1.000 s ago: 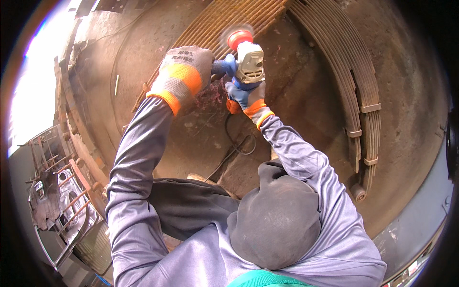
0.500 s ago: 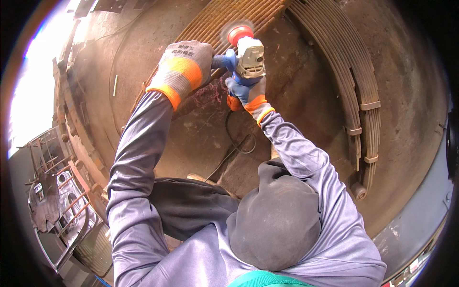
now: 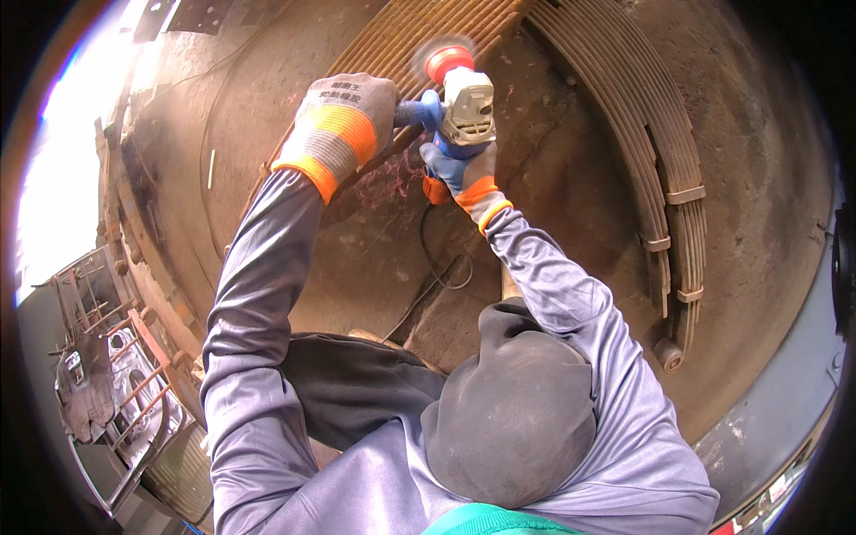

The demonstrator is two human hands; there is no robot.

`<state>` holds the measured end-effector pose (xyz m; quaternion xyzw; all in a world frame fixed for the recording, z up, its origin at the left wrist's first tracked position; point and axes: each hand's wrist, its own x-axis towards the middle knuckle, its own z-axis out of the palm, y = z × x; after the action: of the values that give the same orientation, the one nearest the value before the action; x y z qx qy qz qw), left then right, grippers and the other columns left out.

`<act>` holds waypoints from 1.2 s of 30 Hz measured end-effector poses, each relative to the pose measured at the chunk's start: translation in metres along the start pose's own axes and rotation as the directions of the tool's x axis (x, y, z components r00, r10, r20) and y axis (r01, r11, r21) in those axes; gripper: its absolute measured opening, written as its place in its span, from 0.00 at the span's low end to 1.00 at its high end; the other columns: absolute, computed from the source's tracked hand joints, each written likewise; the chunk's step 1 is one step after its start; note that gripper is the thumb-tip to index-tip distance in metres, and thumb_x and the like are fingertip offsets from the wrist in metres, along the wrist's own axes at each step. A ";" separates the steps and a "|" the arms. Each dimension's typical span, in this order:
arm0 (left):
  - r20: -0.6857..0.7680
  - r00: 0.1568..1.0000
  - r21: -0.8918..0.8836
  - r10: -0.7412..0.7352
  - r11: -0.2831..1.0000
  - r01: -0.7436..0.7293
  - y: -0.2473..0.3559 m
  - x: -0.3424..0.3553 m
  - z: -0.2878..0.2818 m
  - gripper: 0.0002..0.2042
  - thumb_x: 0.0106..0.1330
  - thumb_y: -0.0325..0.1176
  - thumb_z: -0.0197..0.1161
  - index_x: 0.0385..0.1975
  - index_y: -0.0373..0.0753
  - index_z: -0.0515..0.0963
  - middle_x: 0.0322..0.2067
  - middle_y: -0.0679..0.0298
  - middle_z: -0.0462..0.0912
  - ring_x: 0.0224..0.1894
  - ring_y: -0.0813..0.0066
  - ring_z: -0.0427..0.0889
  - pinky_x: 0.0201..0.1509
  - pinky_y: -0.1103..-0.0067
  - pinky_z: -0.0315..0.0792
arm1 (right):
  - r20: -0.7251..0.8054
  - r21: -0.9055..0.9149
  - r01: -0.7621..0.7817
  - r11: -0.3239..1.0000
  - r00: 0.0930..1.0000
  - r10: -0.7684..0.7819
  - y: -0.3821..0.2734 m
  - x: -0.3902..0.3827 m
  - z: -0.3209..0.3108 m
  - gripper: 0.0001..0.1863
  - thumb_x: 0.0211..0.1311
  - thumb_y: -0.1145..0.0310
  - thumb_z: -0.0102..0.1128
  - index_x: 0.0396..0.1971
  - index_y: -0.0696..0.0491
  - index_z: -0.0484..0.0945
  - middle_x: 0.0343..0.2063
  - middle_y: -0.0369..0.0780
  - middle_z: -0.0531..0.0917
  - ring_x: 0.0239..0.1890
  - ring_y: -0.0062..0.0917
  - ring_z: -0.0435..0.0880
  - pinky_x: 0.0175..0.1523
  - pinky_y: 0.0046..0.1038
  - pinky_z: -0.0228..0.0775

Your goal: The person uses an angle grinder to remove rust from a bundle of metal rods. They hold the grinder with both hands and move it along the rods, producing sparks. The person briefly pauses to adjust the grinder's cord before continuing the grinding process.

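Observation:
An angle grinder (image 3: 467, 105) with a blue body and pale metal head is held out in front of me. Its red cup-shaped wheel (image 3: 448, 61) has a blurred rim, spinning at the side of a rusty stack of leaf springs (image 3: 401, 45). My left hand (image 3: 346, 114), in a grey glove with orange bands, is closed round the blue side handle (image 3: 419, 113). Lower on the tool, my right hand (image 3: 465, 174), in a glove of the same kind, wraps the grinder's body. The face of the wheel against the springs is partly hidden.
To the right lies a second leaf spring pack (image 3: 624, 107) with metal clips and a rolled eye. A dark cable (image 3: 434, 272) loops on the brown floor below the grinder. Metal frames and scrap (image 3: 134, 366) stand at the lower left; a grey panel (image 3: 767, 419) borders the right.
The view has shifted very slightly. Both hands keep their hold on the grinder, and its wheel stays at nearly the same place on the springs, still blurred.

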<state>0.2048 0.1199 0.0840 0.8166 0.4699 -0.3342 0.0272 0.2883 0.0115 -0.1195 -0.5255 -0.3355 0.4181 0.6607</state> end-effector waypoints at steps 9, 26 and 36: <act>-0.055 0.998 0.000 0.017 1.000 -0.017 -0.002 0.003 0.002 0.11 0.67 0.35 0.68 0.47 0.46 0.89 0.43 0.54 0.90 0.48 0.54 0.90 0.53 0.63 0.81 | 0.007 -0.026 0.068 0.997 0.998 -0.068 -0.002 0.006 -0.001 0.26 0.48 0.72 0.79 0.51 0.55 0.82 0.44 0.34 0.87 0.44 0.21 0.87 0.54 0.27 0.80; -0.082 0.996 -0.023 0.027 0.999 -0.029 0.003 0.011 -0.004 0.10 0.68 0.31 0.65 0.45 0.48 0.89 0.41 0.55 0.91 0.47 0.55 0.90 0.52 0.62 0.81 | -0.008 0.008 0.034 0.999 0.999 -0.034 -0.001 0.014 -0.009 0.25 0.50 0.72 0.78 0.51 0.54 0.83 0.44 0.34 0.89 0.44 0.21 0.89 0.55 0.26 0.81; -0.050 0.998 -0.006 0.041 0.999 -0.041 0.005 0.014 -0.011 0.12 0.72 0.37 0.64 0.48 0.44 0.89 0.46 0.52 0.90 0.50 0.54 0.90 0.54 0.63 0.81 | -0.020 -0.046 0.061 0.997 0.998 -0.062 -0.007 0.020 -0.012 0.23 0.49 0.72 0.80 0.47 0.55 0.84 0.38 0.32 0.89 0.40 0.19 0.88 0.51 0.26 0.81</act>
<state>0.2192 0.1312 0.0830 0.8339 0.4549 -0.3115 0.0254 0.3087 0.0238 -0.1150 -0.5341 -0.3538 0.3843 0.6647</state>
